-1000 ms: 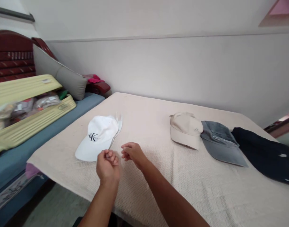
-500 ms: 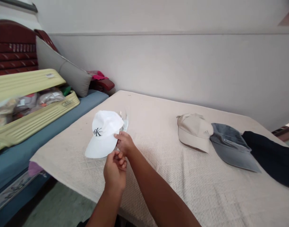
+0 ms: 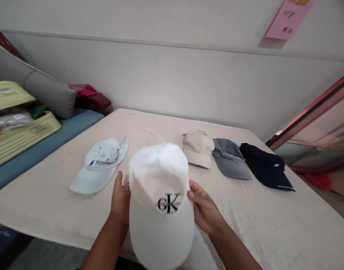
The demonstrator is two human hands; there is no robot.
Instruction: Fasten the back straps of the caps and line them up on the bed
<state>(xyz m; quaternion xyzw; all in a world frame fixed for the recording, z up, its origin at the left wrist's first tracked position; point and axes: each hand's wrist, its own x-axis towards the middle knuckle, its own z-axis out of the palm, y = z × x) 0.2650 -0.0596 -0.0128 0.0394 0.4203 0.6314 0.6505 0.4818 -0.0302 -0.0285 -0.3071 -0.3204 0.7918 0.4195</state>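
A white baseball cap (image 3: 160, 176) with a black "CK" logo is held up close in front of me, its brim pointing down toward me. My left hand (image 3: 121, 198) grips its left side, most of the fingers hidden behind the cap. On the opposite side, my right hand (image 3: 202, 206) pinches the cap's edge. To the left, a pale blue cap (image 3: 97, 161) with a small dark emblem lies on the cloth. Toward the right rest a beige cap (image 3: 198, 148), a grey cap (image 3: 230, 159) and a dark navy cap (image 3: 264, 167) in a row.
A cream cloth (image 3: 149, 123) covers the table surface. On the left sit a yellow open case (image 3: 45, 125) with bagged items, a grey cushion (image 3: 48, 86) and a blue mattress (image 3: 90, 116). Behind is a white wall with a pink note (image 3: 287, 22).
The white cap has been lifted off the cloth and brought nearer and rightward, now between both hands. The pale blue cap, mostly hidden before, shows fully. My view has turned right.
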